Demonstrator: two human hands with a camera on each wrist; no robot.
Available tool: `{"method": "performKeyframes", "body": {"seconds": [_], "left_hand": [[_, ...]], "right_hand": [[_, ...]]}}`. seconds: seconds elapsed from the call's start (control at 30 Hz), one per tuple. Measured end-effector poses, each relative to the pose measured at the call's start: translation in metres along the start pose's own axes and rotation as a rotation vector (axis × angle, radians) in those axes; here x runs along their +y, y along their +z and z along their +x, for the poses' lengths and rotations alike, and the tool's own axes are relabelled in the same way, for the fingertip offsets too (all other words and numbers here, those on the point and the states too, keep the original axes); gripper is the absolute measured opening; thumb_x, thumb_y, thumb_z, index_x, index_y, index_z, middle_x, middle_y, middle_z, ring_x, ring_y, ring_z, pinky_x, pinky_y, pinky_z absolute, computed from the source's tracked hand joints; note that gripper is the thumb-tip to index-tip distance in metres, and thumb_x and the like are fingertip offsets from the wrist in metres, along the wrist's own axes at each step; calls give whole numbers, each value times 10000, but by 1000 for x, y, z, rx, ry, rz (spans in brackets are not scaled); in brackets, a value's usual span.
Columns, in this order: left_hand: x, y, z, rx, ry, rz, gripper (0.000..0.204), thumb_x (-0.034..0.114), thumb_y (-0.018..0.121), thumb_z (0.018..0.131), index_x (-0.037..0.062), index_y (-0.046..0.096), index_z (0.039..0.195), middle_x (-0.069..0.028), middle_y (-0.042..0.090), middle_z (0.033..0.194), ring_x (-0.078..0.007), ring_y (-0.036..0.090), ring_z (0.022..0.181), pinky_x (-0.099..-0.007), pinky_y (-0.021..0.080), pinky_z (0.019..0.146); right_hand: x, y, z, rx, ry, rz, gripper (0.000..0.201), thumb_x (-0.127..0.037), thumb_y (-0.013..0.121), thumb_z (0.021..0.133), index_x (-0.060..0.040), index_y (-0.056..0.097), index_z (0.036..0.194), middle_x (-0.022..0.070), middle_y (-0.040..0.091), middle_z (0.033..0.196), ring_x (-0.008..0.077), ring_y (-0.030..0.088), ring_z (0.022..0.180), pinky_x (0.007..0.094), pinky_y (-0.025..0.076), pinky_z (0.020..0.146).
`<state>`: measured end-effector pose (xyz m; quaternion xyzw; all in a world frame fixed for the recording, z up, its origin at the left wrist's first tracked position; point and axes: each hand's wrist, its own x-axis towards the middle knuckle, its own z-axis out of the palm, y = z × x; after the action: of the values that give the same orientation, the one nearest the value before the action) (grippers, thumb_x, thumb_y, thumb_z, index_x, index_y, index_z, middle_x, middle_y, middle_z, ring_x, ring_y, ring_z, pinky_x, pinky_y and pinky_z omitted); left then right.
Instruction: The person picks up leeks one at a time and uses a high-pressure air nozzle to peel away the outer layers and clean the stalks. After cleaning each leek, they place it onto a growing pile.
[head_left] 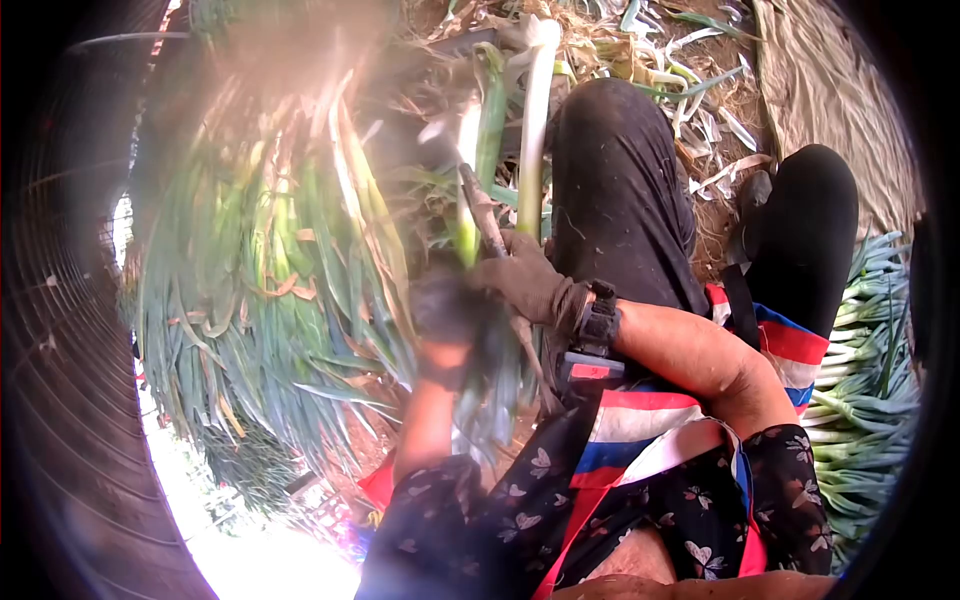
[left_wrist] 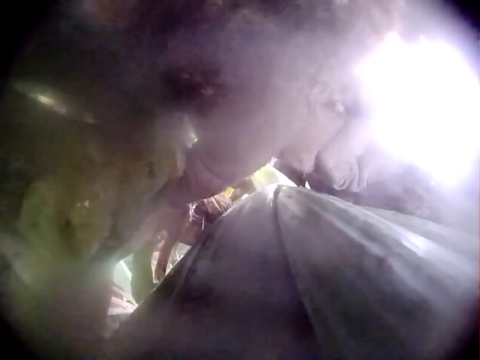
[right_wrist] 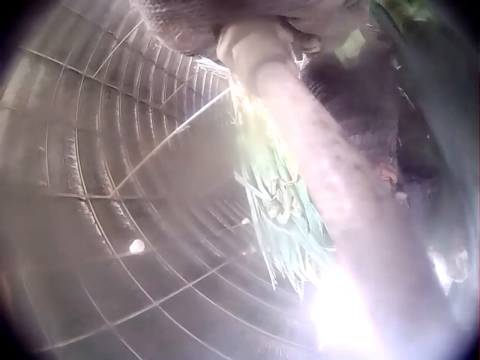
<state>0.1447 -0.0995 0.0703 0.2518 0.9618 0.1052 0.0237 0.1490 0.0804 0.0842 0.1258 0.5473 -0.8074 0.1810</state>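
1. Ribbed wall curves along the left edge; a broad leek heap crowds the space between it and the hands.
2. Dark trouser legs close off the other side; pale leek stalks stand in the narrow gap between heap and nearer knee, just beyond the hands.
3. Right hand, gloved, reaches across on a bent arm; its fingers curl round a stick-like tool, which slants up and left.
4. Left hand lies just beside it, forearm rising from below; motion blurs it, so I cannot tell whether it grasps anything.
5. The tool's upper end fades into blur; haze and glare veil most of the left wrist view.
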Motion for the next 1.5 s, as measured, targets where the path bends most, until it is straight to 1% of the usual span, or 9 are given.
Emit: {"method": "performKeyframes", "body": {"seconds": [0.33, 0.47, 0.6, 0.63, 0.9, 1.03, 1.2, 1.4, 1.5], "left_hand": [[-7, 23, 3, -58, 37, 678, 297, 317, 592, 803, 36, 601, 899, -124, 598, 727, -260, 595, 663, -382, 483, 597], [11, -1, 13, -93, -1, 479, 293, 297, 586, 826, 26, 575, 936, -127, 599, 761, -255, 598, 663, -377, 485, 592], [52, -40, 32, -195, -208, 229, 164, 221, 565, 826, 64, 589, 865, -141, 615, 781, -293, 625, 695, -411, 494, 597], [49, -38, 32, -192, -176, 214, 152, 212, 564, 829, 68, 593, 867, -137, 613, 782, -294, 621, 688, -414, 491, 594], [11, -20, 30, 98, 326, -32, 95, 126, 559, 868, 59, 622, 893, -103, 614, 765, -254, 594, 610, -365, 488, 588], [-6, -10, 20, -38, -204, -603, 61, 52, 637, 824, 75, 665, 873, -47, 644, 815, -155, 611, 691, -274, 485, 621], [-7, -18, 17, -72, -629, -993, 76, 28, 628, 827, 61, 654, 891, -21, 630, 770, -113, 600, 695, -262, 479, 607], [-18, -16, 12, -92, -467, -723, 87, 52, 580, 878, 28, 633, 942, -21, 604, 737, -105, 543, 609, -269, 450, 550], [24, -52, 49, 23, -363, -652, 103, 96, 597, 876, 15, 629, 932, -94, 637, 779, -197, 596, 636, -323, 482, 592]], "right_hand": [[-10, -5, -7, 95, -30, 36, 88, -67, 649, 758, -18, 602, 814, 41, 587, 681, 117, 544, 578, 266, 443, 533], [-6, -3, -4, 122, -19, 140, 86, -98, 647, 770, -23, 609, 754, 45, 580, 664, 115, 541, 564, 274, 437, 512], [-5, -18, 11, -15, -417, -383, 111, -120, 646, 778, -34, 604, 722, 44, 551, 615, 120, 524, 526, 279, 420, 480], [-20, -18, 11, -30, -259, -262, 97, -112, 649, 763, -37, 606, 719, 44, 546, 604, 129, 523, 517, 283, 420, 478], [-20, -29, 34, 26, -687, -709, 90, -45, 629, 651, -54, 542, 669, 61, 517, 560, 208, 569, 515, 310, 430, 479], [-30, -26, 18, -149, -451, -538, 95, -63, 622, 634, -52, 545, 689, 88, 523, 585, 259, 596, 581, 340, 445, 528], [-16, -32, 28, -283, -825, -581, 94, -105, 621, 667, -52, 549, 693, 93, 546, 614, 274, 599, 608, 355, 452, 553], [-10, -35, 23, -286, -922, -569, 87, -54, 624, 665, -48, 573, 735, 81, 563, 633, 243, 578, 585, 345, 446, 550], [-45, -11, -12, -105, -45, 340, 96, -47, 640, 718, -31, 577, 789, 29, 555, 651, 166, 559, 586, 316, 436, 543]]}}
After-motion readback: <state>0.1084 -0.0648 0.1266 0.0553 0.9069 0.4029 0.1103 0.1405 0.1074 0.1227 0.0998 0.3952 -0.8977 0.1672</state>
